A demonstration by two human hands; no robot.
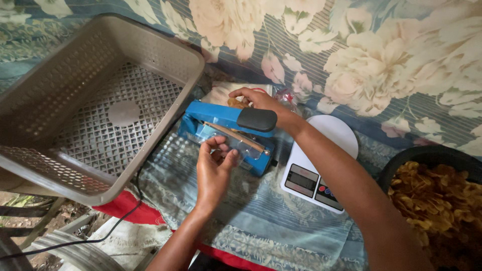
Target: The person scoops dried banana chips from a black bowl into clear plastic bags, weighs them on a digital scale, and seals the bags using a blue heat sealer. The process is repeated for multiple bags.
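A clear plastic bag [236, 143] lies across the blue sealer's bar under my left hand [215, 168]; my right hand [258, 100] steadies its filled end. The white scale's grey rectangular screen [301, 179] sits just right.

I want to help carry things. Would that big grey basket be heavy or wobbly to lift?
Probably light: the grey basket is thin plastic, full of holes, and nothing shows inside it. It may flex a little when gripped by one rim. It already sits tilted, partly over the edge, so a push could likely tip it.
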